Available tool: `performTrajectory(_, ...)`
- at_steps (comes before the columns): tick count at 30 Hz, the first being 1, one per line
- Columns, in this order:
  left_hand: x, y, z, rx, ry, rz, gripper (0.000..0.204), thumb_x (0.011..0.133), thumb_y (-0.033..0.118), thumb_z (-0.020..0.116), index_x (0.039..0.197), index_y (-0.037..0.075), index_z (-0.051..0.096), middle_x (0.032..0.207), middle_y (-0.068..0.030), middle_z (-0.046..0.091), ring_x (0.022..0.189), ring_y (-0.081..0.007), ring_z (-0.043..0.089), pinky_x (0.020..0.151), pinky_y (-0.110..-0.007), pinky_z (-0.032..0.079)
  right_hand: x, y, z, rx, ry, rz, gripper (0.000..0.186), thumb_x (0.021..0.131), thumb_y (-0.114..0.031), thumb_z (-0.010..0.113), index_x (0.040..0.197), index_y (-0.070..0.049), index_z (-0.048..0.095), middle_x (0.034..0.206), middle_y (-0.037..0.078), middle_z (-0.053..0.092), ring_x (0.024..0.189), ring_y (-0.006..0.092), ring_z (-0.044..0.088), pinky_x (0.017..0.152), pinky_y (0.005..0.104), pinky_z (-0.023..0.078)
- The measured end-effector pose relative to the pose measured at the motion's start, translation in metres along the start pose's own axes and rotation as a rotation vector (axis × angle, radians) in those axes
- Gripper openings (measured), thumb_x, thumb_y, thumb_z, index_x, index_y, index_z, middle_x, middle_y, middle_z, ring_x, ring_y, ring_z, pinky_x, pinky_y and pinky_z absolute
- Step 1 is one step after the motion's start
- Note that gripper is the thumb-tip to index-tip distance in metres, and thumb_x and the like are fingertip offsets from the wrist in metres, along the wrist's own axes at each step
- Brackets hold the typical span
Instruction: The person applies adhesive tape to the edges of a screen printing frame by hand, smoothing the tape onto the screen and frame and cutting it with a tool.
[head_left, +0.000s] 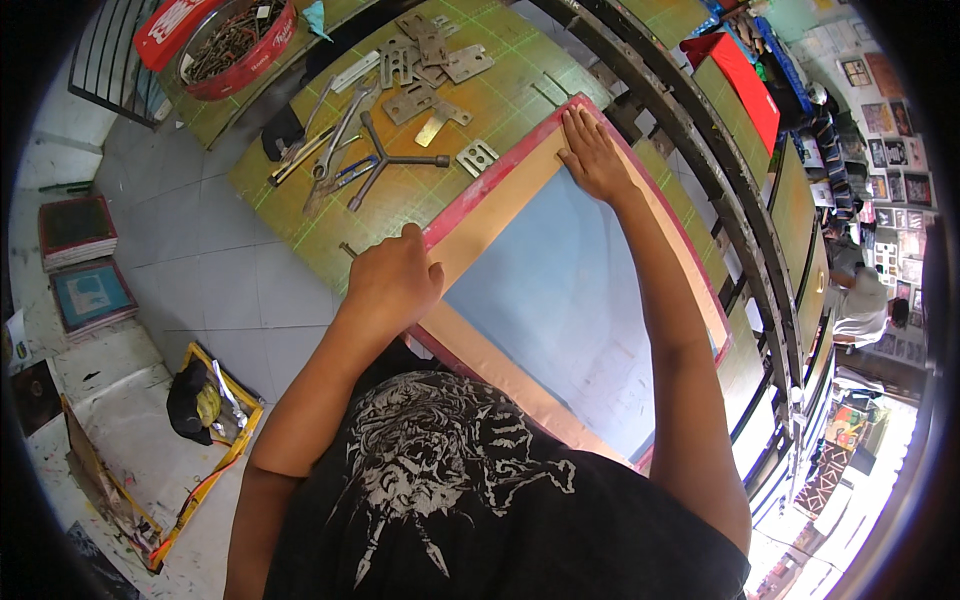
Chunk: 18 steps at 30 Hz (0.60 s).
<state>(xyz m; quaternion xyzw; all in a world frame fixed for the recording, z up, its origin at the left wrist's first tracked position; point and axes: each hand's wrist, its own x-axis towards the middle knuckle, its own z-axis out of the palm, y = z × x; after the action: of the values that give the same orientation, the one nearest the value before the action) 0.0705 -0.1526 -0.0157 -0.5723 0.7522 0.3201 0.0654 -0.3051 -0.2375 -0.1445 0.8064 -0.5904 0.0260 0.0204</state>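
frame partly hidden behind black shirt; wall pictures (far right) too small to tell.

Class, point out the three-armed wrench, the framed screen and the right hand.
Three-armed wrench (383, 160): head view, hub where its arms meet.
Framed screen (560, 300): head view, blue inner panel.
Right hand (598, 160): head view, back of the hand.

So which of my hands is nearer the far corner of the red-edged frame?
Right. Your right hand lies on the red-edged frame beside its far corner; your left hand is farther off, at the frame's left side.
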Motion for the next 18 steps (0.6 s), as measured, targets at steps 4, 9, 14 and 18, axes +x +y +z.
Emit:
performTrajectory(4, 0.0, 0.001, 0.0, 0.001, 0.002, -0.003, 0.038, 0.085, 0.028, 0.062, 0.104, -0.005, 0.054, 0.092, -0.0279, 0.067, 0.089, -0.0446, 0.066, 0.081, -0.052, 0.051, 0.003, 0.003, -0.011, 0.165, -0.031, 0.024, 0.065, 0.104, -0.045, 0.029, 0.154, -0.003, 0.022, 0.162, 0.016, 0.018, 0.15, 0.0327, 0.014, 0.121, 0.0484, 0.015)
performTrajectory(9, 0.0, 0.001, 0.002, -0.027, 0.04, 0.024, 0.038, 0.085, 0.027, 0.062, 0.103, -0.005, 0.054, 0.092, -0.0283, 0.067, 0.088, -0.0447, 0.066, 0.08, -0.052, 0.051, 0.004, -0.008, -0.015, 0.309, 0.024, 0.004, 0.068, 0.104, -0.048, 0.025, 0.155, -0.004, 0.018, 0.162, 0.016, 0.015, 0.15, 0.0325, 0.012, 0.121, 0.0493, 0.014)
performTrajectory(14, 0.001, 0.003, 0.001, -0.031, 0.0, 0.006, 0.039, 0.085, 0.028, 0.061, 0.105, -0.005, 0.054, 0.091, -0.0283, 0.067, 0.088, -0.0446, 0.066, 0.081, -0.052, 0.051, -0.009, -0.042, -0.011, 0.046, -0.096, -0.061, 0.075, 0.102, -0.055, 0.027, 0.156, -0.003, 0.014, 0.163, 0.016, 0.013, 0.15, 0.0329, 0.012, 0.121, 0.0497, 0.013)
performTrajectory(18, 0.001, 0.003, 0.002, -0.039, 0.01, 0.02, 0.04, 0.085, 0.028, 0.061, 0.106, -0.005, 0.052, 0.092, -0.0282, 0.067, 0.088, -0.045, 0.066, 0.081, -0.052, 0.051, -0.008, -0.043, -0.014, -0.045, -0.149, -0.073, 0.081, 0.1, -0.059, 0.028, 0.155, -0.002, 0.012, 0.162, 0.018, 0.011, 0.151, 0.0331, 0.011, 0.121, 0.0502, 0.012)
